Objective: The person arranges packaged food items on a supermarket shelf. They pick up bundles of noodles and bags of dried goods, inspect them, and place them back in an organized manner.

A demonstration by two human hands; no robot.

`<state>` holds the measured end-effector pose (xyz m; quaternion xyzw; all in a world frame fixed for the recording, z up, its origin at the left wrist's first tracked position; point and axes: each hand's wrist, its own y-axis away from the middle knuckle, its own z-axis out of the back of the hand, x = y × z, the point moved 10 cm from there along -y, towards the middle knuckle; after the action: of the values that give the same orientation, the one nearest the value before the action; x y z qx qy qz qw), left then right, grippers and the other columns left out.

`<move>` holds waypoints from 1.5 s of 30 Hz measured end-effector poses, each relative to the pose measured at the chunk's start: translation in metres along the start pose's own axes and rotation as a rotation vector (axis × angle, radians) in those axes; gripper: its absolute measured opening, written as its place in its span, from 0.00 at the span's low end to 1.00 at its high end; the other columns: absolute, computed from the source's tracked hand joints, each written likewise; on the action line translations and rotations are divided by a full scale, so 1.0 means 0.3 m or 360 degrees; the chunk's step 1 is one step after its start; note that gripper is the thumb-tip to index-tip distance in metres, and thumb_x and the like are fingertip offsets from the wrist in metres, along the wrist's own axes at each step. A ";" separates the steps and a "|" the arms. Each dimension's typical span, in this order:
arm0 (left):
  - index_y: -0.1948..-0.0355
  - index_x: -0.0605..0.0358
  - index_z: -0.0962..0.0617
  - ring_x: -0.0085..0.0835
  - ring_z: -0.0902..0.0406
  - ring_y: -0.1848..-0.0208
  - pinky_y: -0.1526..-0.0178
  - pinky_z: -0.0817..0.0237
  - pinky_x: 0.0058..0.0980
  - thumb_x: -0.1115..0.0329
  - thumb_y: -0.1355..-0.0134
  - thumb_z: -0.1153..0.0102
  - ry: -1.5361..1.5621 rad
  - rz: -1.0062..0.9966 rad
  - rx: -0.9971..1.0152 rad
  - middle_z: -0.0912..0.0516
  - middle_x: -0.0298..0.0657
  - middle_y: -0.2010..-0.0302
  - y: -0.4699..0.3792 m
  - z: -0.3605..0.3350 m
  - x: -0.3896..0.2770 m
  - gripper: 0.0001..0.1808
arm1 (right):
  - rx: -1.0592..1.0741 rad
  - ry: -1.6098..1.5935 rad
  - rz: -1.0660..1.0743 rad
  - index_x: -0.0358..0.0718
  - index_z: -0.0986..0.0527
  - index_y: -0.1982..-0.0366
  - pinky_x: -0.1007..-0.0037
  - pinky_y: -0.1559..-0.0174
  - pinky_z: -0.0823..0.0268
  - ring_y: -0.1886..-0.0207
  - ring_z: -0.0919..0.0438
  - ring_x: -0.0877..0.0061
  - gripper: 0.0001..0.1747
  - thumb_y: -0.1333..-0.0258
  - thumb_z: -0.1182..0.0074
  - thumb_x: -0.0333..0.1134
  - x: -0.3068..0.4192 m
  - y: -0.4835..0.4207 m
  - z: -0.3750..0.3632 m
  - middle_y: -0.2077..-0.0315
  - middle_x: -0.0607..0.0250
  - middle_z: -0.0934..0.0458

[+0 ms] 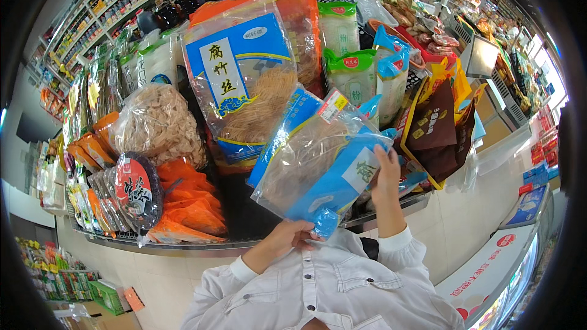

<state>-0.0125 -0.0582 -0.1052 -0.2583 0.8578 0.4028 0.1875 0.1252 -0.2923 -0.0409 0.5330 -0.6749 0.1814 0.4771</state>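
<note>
A clear and blue plastic bag of dried tofu skin shreds (302, 169) is held tilted in front of my chest, with a white and yellow price sticker (334, 106) on its upper edge. My left hand (291, 240) pinches its lower corner, where the plastic bunches up. At the right end, my right hand (386, 172) grips the bag's edge with the thumb on top. Behind it leans a larger bag of the same kind of tofu skin shreds (257, 96), partly covered by the held one.
On the display stand, a bag of beige dried pieces (158, 123), a round seaweed pack (137, 192) and orange packets (190, 206) lie left. Noodle packs (351, 73) and brown bags (438, 133) stand right. A chest freezer (486, 266) is at lower right.
</note>
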 end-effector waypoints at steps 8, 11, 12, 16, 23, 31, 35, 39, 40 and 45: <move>0.43 0.66 0.26 0.37 0.15 0.55 0.58 0.21 0.34 0.70 0.34 0.44 -0.0009 -0.0051 0.0063 0.16 0.47 0.53 -0.035 -0.019 0.016 0.20 | 0.0187 0.0114 -0.0166 0.38 0.32 0.45 0.69 0.50 0.27 0.53 0.22 0.75 0.33 0.51 0.28 0.32 -0.043 0.129 -0.085 0.54 0.64 0.24; 0.44 0.63 0.24 0.33 0.16 0.55 0.56 0.23 0.32 0.70 0.35 0.41 -0.0416 -0.0153 0.0000 0.15 0.44 0.54 -0.032 -0.012 0.020 0.18 | 0.0217 0.0263 -0.0142 0.39 0.33 0.45 0.69 0.51 0.26 0.54 0.22 0.74 0.34 0.53 0.28 0.27 -0.063 0.117 -0.100 0.55 0.64 0.23; 0.45 0.61 0.23 0.32 0.17 0.55 0.56 0.24 0.31 0.70 0.35 0.41 -0.0532 -0.0215 -0.0013 0.15 0.43 0.54 -0.013 -0.025 0.007 0.17 | 0.0216 0.0258 -0.0133 0.39 0.33 0.45 0.69 0.51 0.26 0.54 0.22 0.74 0.34 0.53 0.29 0.26 -0.068 0.108 -0.097 0.55 0.65 0.23; 0.52 0.60 0.19 0.28 0.18 0.55 0.57 0.26 0.29 0.68 0.35 0.39 -0.1235 -0.0644 0.0076 0.15 0.41 0.56 0.038 0.008 -0.076 0.12 | 0.0229 0.0245 -0.0107 0.40 0.34 0.44 0.68 0.52 0.26 0.53 0.22 0.73 0.35 0.53 0.30 0.24 -0.066 0.098 -0.104 0.54 0.64 0.23; 0.60 0.61 0.17 0.15 0.26 0.72 0.69 0.37 0.14 0.73 0.33 0.47 -0.0444 -0.0948 -0.0895 0.17 0.32 0.69 0.157 0.440 -0.276 0.08 | 0.0178 0.0288 -0.0094 0.40 0.34 0.41 0.67 0.49 0.27 0.51 0.22 0.72 0.33 0.48 0.32 0.26 -0.066 0.101 -0.089 0.53 0.64 0.23; 0.55 0.61 0.17 0.19 0.23 0.66 0.64 0.32 0.19 0.70 0.34 0.38 -0.0695 -0.1387 -0.0626 0.16 0.32 0.64 0.154 0.200 -0.363 0.09 | 0.0172 -0.0111 -0.0336 0.42 0.31 0.41 0.65 0.46 0.28 0.48 0.22 0.72 0.22 0.35 0.43 0.33 -0.086 0.118 -0.072 0.48 0.65 0.23; 0.46 0.62 0.20 0.25 0.23 0.47 0.46 0.32 0.28 0.67 0.39 0.33 -0.2316 -0.1980 -0.1143 0.18 0.36 0.48 0.190 -0.062 -0.467 0.20 | 0.0318 -0.0229 -0.0432 0.41 0.31 0.40 0.64 0.43 0.30 0.45 0.24 0.69 0.23 0.32 0.46 0.41 -0.096 0.128 -0.069 0.47 0.63 0.23; 0.40 0.59 0.23 0.30 0.29 0.37 0.39 0.38 0.35 0.66 0.44 0.31 -0.2337 -0.1849 -0.1067 0.19 0.36 0.44 0.167 -0.302 -0.550 0.29 | 0.0590 -0.0553 -0.0558 0.38 0.33 0.37 0.62 0.39 0.33 0.41 0.26 0.67 0.33 0.29 0.57 0.56 -0.031 0.211 -0.182 0.43 0.60 0.25; 0.40 0.59 0.24 0.30 0.29 0.37 0.38 0.39 0.35 0.66 0.44 0.31 -0.2325 -0.1848 -0.1018 0.20 0.37 0.43 0.176 -0.325 -0.546 0.30 | 0.0701 -0.0607 -0.0591 0.38 0.35 0.36 0.62 0.39 0.33 0.40 0.27 0.66 0.36 0.29 0.60 0.59 -0.012 0.234 -0.221 0.42 0.59 0.26; 0.36 0.58 0.29 0.33 0.32 0.34 0.36 0.40 0.36 0.64 0.43 0.31 -0.1973 -0.1980 -0.0815 0.23 0.41 0.40 0.230 -0.274 -0.635 0.34 | 0.1184 -0.0289 -0.0286 0.36 0.46 0.27 0.59 0.31 0.43 0.28 0.39 0.64 0.47 0.31 0.70 0.68 0.011 0.305 -0.438 0.30 0.54 0.40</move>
<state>0.0888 -0.0299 0.0866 -0.4450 0.1940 0.4738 0.7348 0.1028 -0.1617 0.0488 0.7403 -0.5531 0.3234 0.2036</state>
